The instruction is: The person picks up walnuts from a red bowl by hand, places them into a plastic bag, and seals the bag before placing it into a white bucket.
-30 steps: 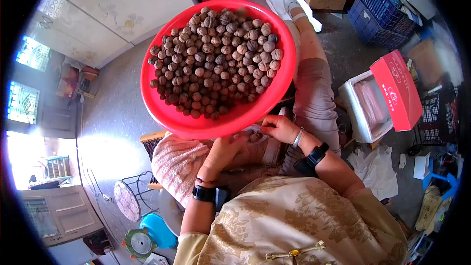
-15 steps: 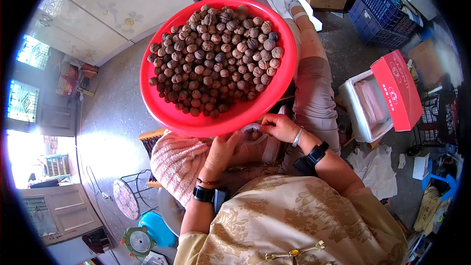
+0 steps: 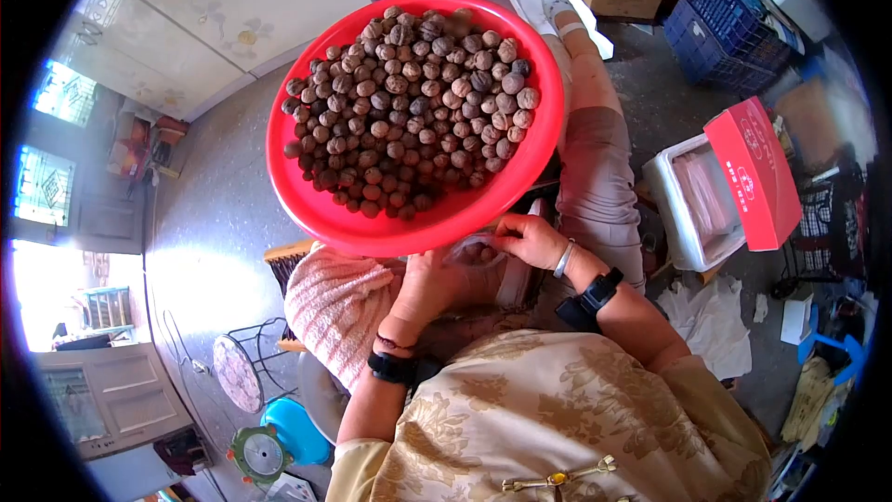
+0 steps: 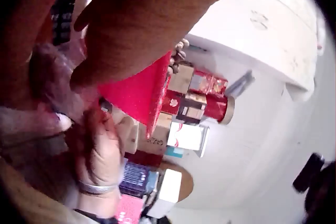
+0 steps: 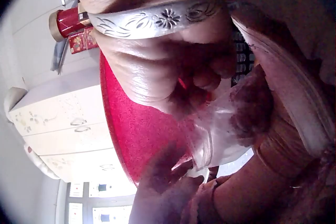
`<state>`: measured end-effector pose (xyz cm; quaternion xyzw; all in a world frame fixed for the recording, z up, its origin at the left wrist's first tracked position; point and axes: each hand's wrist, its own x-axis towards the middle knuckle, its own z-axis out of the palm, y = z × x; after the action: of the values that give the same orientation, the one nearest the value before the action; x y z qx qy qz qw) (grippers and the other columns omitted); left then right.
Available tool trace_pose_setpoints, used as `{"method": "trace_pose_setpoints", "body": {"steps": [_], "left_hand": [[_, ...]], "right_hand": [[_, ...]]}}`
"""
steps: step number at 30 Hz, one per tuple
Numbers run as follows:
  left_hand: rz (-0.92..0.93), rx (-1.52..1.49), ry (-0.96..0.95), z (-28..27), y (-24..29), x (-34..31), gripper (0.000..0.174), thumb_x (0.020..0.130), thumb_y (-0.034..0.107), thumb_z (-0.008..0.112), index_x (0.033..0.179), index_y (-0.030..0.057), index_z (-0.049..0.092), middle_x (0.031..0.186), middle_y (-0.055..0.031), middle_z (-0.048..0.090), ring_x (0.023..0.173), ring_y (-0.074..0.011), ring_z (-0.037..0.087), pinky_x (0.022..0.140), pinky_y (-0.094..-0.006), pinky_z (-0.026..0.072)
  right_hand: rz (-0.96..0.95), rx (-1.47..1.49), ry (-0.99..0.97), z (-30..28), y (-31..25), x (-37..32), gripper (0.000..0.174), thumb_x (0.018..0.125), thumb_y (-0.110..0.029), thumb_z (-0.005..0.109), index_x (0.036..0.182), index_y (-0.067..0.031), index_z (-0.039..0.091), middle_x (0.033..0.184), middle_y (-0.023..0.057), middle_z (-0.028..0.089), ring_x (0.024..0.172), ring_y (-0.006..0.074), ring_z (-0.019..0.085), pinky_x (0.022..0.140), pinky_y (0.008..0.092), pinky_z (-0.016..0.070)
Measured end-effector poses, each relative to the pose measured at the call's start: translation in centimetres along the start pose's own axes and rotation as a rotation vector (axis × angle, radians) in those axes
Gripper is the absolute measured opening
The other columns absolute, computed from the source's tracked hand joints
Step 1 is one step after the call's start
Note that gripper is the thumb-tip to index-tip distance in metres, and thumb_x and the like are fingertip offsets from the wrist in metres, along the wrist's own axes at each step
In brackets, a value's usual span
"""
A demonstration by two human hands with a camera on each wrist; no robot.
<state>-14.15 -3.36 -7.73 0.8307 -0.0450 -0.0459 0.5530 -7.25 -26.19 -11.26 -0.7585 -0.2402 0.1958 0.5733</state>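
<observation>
- Pink towel (image 3: pixel 330 302): ribbed and folded, draped over the lap to the left of the left hand, just below the basin in the head view.
- Red plastic basin (image 3: pixel 358 234): wide and round, in front of both hands; its near rim crosses above the left fingertips, its right-hand curve passes just beside the right hand. Bare red shows along the near side.
- Walnuts (image 3: pixel 395 110): whole, in shell, heaped in the basin toward the far side – so they lie ahead of the hands, past that bare strip.
- Left hand (image 3: pixel 427 281): pointing forward, fingertips partly hidden by the rim, against the left edge of the bag; whether the fingers pinch the film or only touch it cannot be told.
- Clear plastic bag (image 3: pixel 460 254): between the two hands, nearer the body than the walnut heap and close by the basin's near rim. It spans side to side from hand to hand; its long axis is not plain in the crumpled film. Dark rounded contents show through, seemingly walnuts too.
- Right hand (image 3: pixel 531 242): fingers curled, pinching the right edge of the bag – the surer hold of the two.
- Silver bangle (image 3: pixel 564 258): engraved with flowers, on the right wrist.
- White foam box (image 3: pixel 671 223): well apart, right of the leg, with pink contents.
- Red carton lid (image 3: pixel 754 177): tilted against the box's right side.
</observation>
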Motion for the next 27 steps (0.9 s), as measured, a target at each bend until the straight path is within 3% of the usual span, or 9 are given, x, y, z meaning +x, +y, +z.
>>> {"method": "trace_pose_setpoints", "body": {"steps": [2, 6, 8, 12, 14, 17, 21, 24, 27], "left_hand": [[0.315, 0.848, 0.005, 0.9, -0.4, -0.2, 0.053, 0.083, 0.03, 0.07, 0.127, 0.005, 0.054, 0.12, -0.0146, 0.06, 0.111, -0.0326, 0.058, 0.093, -0.0423, 0.0473], [0.047, 0.599, -0.008, 2.0, 2.6, 0.7, 0.065, 0.078, 0.017, 0.069, 0.138, 0.0124, 0.044, 0.143, -0.0204, 0.039, 0.132, -0.0427, 0.036, 0.107, -0.0524, 0.0336], [0.178, 0.667, 0.011, 2.3, 1.8, 1.1, 0.051, 0.074, 0.015, 0.07, 0.124, 0.0109, 0.057, 0.126, -0.021, 0.052, 0.119, -0.0423, 0.048, 0.099, -0.0515, 0.0415], [0.049, 0.618, -0.118, 2.6, -0.8, 2.0, 0.025, 0.074, 0.011, 0.068, 0.098, 0.0072, 0.066, 0.099, -0.0173, 0.062, 0.099, -0.0401, 0.058, 0.085, -0.0498, 0.0476], [0.118, 0.45, 0.098, 3.3, -3.5, 2.2, 0.008, 0.075, 0.01, 0.068, 0.078, 0.0038, 0.063, 0.079, -0.0151, 0.061, 0.082, -0.0394, 0.061, 0.074, -0.0479, 0.0492], [0.274, 0.545, 0.077, 2.5, -1.9, 1.8, 0.006, 0.079, 0.008, 0.066, 0.082, 0.0038, 0.062, 0.079, -0.0157, 0.061, 0.08, -0.0388, 0.06, 0.072, -0.0448, 0.0498], [0.239, 0.479, 0.044, 0.7, 1.4, 0.4, 0.003, 0.084, 0.005, 0.063, 0.085, 0.0035, 0.06, 0.08, -0.0159, 0.062, 0.079, -0.0375, 0.06, 0.071, -0.0414, 0.05], [0.118, 0.351, 0.029, -1.8, 5.7, -1.6, 0.005, 0.089, 0.003, 0.059, 0.093, 0.0032, 0.06, 0.084, -0.0179, 0.062, 0.08, -0.0375, 0.06, 0.071, -0.0389, 0.0501], [0.228, 0.171, 0.079, -3.4, 6.3, -4.0, 0.014, 0.093, 0.004, 0.058, 0.106, 0.003, 0.059, 0.083, -0.0176, 0.06, 0.077, -0.0327, 0.059, 0.07, -0.0362, 0.0487]], "right_hand": [[0.021, 0.067, 0.034, 0.3, 0.1, 0.1, 0.012, 0.087, -0.014, 0.069, 0.084, -0.0047, 0.062, 0.077, 0.0058, 0.065, 0.073, 0.0162, 0.06, 0.07, 0.0311, 0.0496], [-0.003, 0.025, 0.026, -0.1, -0.4, -0.1, 0.014, 0.086, -0.016, 0.07, 0.083, -0.0048, 0.061, 0.075, 0.0054, 0.064, 0.071, 0.0161, 0.059, 0.068, 0.0314, 0.0488], [0.019, 0.036, 0.02, -0.2, -0.4, -0.1, 0.016, 0.086, -0.017, 0.071, 0.082, -0.0052, 0.061, 0.074, 0.005, 0.063, 0.07, 0.0161, 0.058, 0.068, 0.0318, 0.0484], [0.006, 0.024, 0.017, -0.3, -0.5, -0.1, 0.016, 0.087, -0.017, 0.07, 0.082, -0.0055, 0.061, 0.071, 0.004, 0.061, 0.068, 0.0145, 0.057, 0.066, 0.0307, 0.0477], [0.076, 0.134, 0.028, -0.2, -0.5, 0.0, 0.012, 0.09, -0.011, 0.068, 0.084, -0.0046, 0.06, 0.07, -0.0033, 0.056, 0.068, 0.0064, 0.051, 0.064, 0.0235, 0.0443], [0.112, 0.145, 0.075, -0.5, -0.4, 0.2, 0.013, 0.091, -0.015, 0.067, 0.085, -0.0049, 0.062, 0.07, -0.0039, 0.057, 0.067, 0.0057, 0.051, 0.063, 0.0222, 0.0432], [-0.008, 0.069, 0.198, -0.5, 1.0, 0.4, 0.01, 0.088, -0.013, 0.07, 0.089, -0.0043, 0.066, 0.077, 0.0029, 0.066, 0.071, 0.0095, 0.057, 0.065, 0.0273, 0.0476], [0.167, 0.199, 0.153, -0.8, 0.7, 0.3, 0.008, 0.09, -0.011, 0.066, 0.092, -0.0034, 0.066, 0.084, 0.0035, 0.068, 0.075, 0.0096, 0.06, 0.068, 0.0269, 0.0497], [0.195, 0.236, 0.112, -0.7, 1.0, 0.7, 0.011, 0.092, -0.016, 0.064, 0.088, -0.0047, 0.065, 0.073, -0.0003, 0.064, 0.065, 0.008, 0.056, 0.059, 0.0248, 0.0449]]}}
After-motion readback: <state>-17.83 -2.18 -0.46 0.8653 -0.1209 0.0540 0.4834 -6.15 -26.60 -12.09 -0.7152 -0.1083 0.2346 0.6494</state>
